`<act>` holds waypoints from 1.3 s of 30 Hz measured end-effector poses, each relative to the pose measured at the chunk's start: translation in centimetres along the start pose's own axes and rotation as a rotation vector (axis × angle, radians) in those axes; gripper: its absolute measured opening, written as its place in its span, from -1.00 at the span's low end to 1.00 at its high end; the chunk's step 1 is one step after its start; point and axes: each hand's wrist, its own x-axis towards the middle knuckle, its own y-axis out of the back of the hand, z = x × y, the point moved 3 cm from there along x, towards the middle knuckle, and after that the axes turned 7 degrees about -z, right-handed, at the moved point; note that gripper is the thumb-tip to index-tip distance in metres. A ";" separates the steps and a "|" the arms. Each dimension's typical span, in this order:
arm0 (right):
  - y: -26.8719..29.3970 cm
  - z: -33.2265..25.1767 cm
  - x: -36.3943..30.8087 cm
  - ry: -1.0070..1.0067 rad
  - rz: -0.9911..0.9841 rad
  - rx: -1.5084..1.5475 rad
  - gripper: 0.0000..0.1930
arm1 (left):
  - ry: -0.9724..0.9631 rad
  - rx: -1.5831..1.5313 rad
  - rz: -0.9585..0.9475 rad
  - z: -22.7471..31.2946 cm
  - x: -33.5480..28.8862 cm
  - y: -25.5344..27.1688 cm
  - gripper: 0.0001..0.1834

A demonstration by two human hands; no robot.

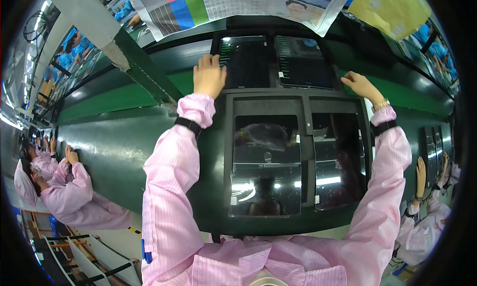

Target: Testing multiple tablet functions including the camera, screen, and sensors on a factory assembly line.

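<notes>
A black tray (273, 62) lies at the far side of the bench with two dark tablets in it. Thin green marks show on the left tablet (246, 62) and along the left edge of the right tablet (304, 62). My left hand (208, 76) is closed at this tray's left edge. At its right edge my right hand (364, 86) has its fingers curled. Nearer to me, between my forearms, a second black tray (306, 142) holds two glossy dark tablets (267, 172) (340, 162), which reflect the ceiling lights.
A printed sheet (223, 8) with colour blocks hangs above the far tray, beside a yellow sheet (390, 10). A grey-green post (144, 70) rises left of my left hand. Co-workers in pink sit on both sides along the green bench (114, 152); others in blue work beyond.
</notes>
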 end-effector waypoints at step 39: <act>-4.3 -2.0 -16.6 -0.331 0.104 0.928 -0.43 | 0.049 -0.283 -0.624 19.9 -6.0 -0.6 -0.51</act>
